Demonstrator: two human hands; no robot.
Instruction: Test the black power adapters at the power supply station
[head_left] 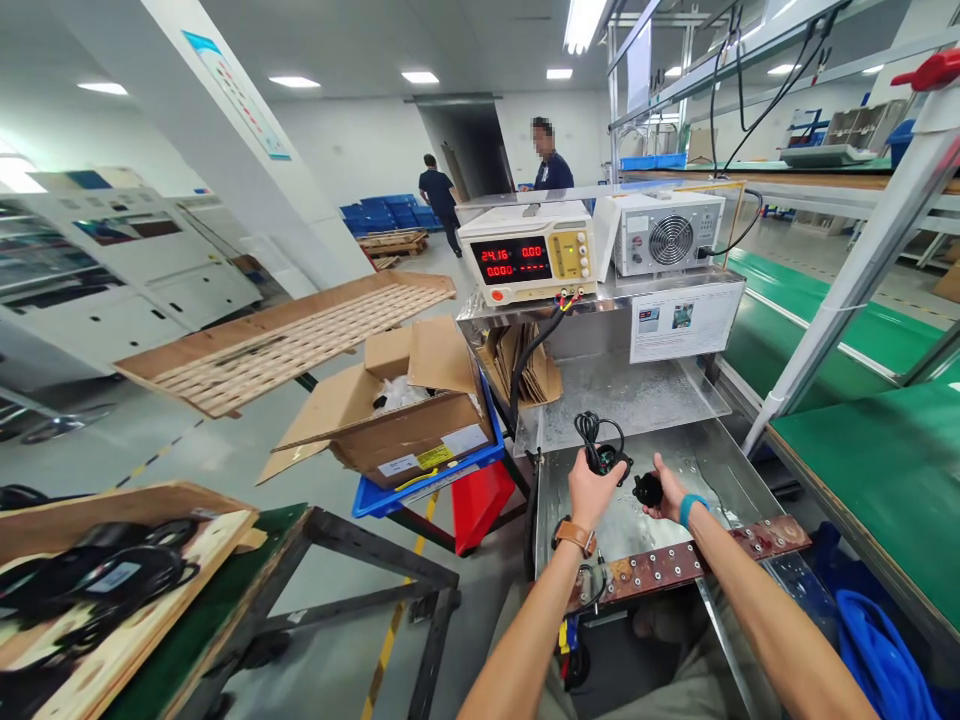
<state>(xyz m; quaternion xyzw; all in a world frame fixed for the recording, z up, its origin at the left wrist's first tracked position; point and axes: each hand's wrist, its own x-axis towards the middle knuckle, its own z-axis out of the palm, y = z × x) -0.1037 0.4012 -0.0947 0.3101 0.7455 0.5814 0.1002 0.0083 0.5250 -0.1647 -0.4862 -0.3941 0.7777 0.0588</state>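
Note:
My left hand (594, 488), with a brown strap at the wrist, is closed around a black round part with a coiled black cable (591, 430). My right hand (669, 490), with a blue band at the wrist, grips a second black round part (647, 489). The two parts are apart, held over a metal tray (622, 530) with a wet-looking surface. Along the tray's near edge runs a reddish-brown strip (660, 568) with several screws. Above the tray stands a power supply (525, 256) with red digits lit.
An open cardboard box (420, 445) sits in a blue bin left of the tray. Black parts lie in a wooden crate (202, 570) at lower left. A green bench (877, 500) and a slanted white post (832, 270) stand right. Two people are in the background.

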